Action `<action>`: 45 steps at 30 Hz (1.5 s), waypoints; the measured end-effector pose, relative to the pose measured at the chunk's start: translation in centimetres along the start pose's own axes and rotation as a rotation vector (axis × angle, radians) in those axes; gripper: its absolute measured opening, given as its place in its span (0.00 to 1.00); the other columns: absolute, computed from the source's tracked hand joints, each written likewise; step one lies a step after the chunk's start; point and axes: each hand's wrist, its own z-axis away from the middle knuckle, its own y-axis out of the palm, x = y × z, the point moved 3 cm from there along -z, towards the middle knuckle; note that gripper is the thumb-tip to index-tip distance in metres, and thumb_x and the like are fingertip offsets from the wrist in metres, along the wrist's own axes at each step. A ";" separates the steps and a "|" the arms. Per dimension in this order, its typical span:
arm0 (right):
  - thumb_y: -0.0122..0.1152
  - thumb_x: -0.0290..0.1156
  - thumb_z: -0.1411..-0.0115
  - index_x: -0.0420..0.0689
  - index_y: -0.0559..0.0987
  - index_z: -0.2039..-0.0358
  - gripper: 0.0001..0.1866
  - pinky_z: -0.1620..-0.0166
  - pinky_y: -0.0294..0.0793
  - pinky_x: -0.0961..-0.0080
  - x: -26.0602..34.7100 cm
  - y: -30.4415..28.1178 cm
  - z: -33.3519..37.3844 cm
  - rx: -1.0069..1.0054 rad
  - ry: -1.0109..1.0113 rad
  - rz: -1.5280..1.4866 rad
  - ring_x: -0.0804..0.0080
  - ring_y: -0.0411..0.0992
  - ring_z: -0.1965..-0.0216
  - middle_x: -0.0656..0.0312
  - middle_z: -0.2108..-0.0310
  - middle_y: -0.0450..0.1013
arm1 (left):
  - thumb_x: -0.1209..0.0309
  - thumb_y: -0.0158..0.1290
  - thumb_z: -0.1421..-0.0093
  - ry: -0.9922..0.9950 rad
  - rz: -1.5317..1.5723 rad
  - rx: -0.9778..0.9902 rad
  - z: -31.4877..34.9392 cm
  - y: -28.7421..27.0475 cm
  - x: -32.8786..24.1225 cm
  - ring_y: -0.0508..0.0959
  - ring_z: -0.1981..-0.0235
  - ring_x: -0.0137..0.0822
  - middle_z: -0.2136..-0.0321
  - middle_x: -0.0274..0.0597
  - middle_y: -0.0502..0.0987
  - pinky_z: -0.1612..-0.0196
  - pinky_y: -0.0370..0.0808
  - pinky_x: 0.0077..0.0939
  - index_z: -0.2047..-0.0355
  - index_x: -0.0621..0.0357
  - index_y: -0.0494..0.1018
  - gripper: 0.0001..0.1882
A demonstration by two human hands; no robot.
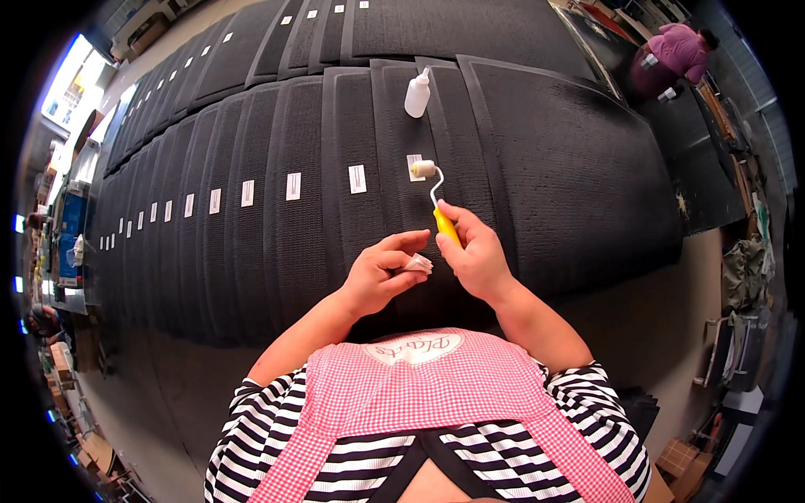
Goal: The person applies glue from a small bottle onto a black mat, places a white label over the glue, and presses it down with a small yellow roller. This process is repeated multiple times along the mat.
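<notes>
My right hand (476, 254) is closed round the yellow handle of a small paint roller (425, 169). The roller's pale head rests on or just over a white label (413, 164) on one of the black rubber mats (579, 168). To the left, my left hand (381, 272) is closed on a small stack of white labels (419, 264), held near the mats' front edge. A white squeeze bottle (417, 94) with a pointed nozzle stands on the mats beyond the roller.
Overlapping black mats run off to the left, most bearing a white label (293, 186). A second row of mats lies behind. At the far right a person in purple (671, 57) bends beside more black sheets. Shelves and boxes (71, 226) line the left side.
</notes>
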 end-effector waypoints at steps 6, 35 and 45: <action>0.56 0.28 0.37 0.35 0.69 0.41 0.24 0.58 0.72 0.77 -0.5 0.1 -2.7 0.009 0.047 0.162 0.73 0.74 0.62 0.55 0.61 0.76 | 0.81 0.61 0.45 0.018 -0.018 0.012 -0.1 -0.1 -0.1 0.73 0.42 0.42 0.42 0.49 0.71 0.38 0.69 0.35 0.64 0.61 0.82 0.07; 0.57 0.30 0.39 0.37 0.71 0.41 0.25 0.51 0.74 0.69 0.2 0.2 -5.2 -0.021 0.030 0.298 0.59 0.78 0.56 0.48 0.55 0.78 | 0.80 0.61 0.45 0.034 -0.026 0.018 -0.3 0.0 -0.6 0.74 0.43 0.42 0.42 0.49 0.71 0.39 0.70 0.35 0.65 0.61 0.81 0.07; 0.65 0.25 0.41 0.41 0.63 0.56 0.20 0.63 0.76 0.80 -1.1 1.3 -0.6 -0.037 -0.158 -0.216 0.80 0.75 0.67 0.60 0.69 0.74 | 0.75 0.58 0.39 -0.141 0.574 -0.095 -0.1 -0.7 0.4 0.70 0.42 0.36 0.36 0.46 0.64 0.43 0.70 0.29 0.62 0.65 0.80 0.07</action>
